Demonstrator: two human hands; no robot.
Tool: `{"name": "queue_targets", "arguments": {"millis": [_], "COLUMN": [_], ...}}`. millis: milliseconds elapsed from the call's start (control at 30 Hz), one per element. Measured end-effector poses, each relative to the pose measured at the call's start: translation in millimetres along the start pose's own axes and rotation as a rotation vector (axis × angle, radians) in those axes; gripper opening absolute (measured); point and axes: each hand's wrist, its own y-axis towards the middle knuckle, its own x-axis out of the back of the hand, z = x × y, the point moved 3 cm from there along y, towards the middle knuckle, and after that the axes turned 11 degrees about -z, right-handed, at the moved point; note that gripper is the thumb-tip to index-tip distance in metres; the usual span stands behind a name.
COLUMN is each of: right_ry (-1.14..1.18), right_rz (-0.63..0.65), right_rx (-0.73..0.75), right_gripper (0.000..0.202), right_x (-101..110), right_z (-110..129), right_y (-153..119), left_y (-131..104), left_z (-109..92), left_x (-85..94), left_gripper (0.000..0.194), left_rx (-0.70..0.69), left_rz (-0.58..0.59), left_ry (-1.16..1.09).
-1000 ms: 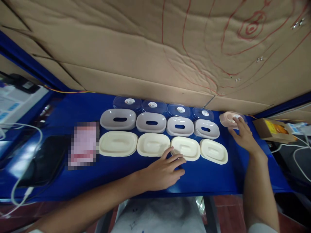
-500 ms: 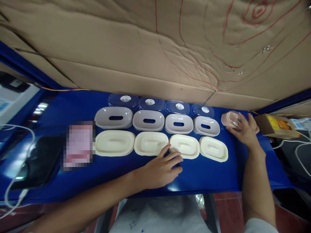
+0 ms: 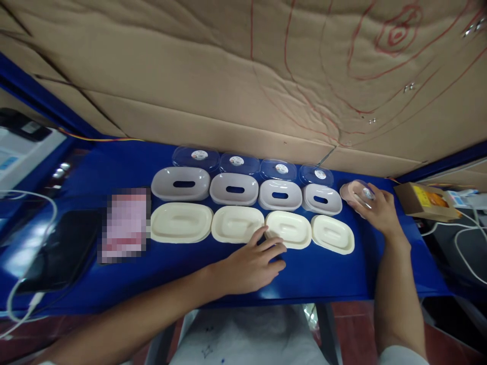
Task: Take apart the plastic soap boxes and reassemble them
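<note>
Several cream oval trays stand in the front row on the blue table. Behind them is a row of pale oval dishes with slots in their bases, then a row of clear lids with round labels. My left hand rests with spread fingers at the near edge of the third cream tray, holding nothing. At the right, my right hand grips a pinkish oval box with a clear labelled lid, its fingers around the near right side.
A cardboard box with a yellow label stands at the right end. On the left lie a blurred pink item, a black device and white cables. A cardboard wall rises behind the table.
My right hand has closed round the pinkish box and its clear lid now shows tilted. The left hand stays in place. The view has shifted slightly.
</note>
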Motion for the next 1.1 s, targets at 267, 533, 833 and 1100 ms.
{"name": "queue_targets", "arguments": {"millis": [267,533,833,1100], "right_ry": [0.396,0.687,0.835,0.537], "right_rz": [-0.008,0.276,0.292,-0.051], "right_rx": [0.32,0.74,0.757,0.49], "right_gripper": [0.093,0.113,0.116,0.104], "right_x": [37,78,58,48], "right_z": [88,221,229,175], "right_y": [-10,-75,-99,-51], "left_y": [6,4,2,0], "left_z": [3,12,11,3], "left_x": [11.1,20.7,26.6,19.1], "left_gripper": [0.047,0.126,0.109,0.115], "left_rx": [0.2,0.586,0.569,0.498], "left_rz": [-0.082,-0.399,-0.485,-0.33], "left_ry": [-0.329,-0.876,-0.857,-0.933]}}
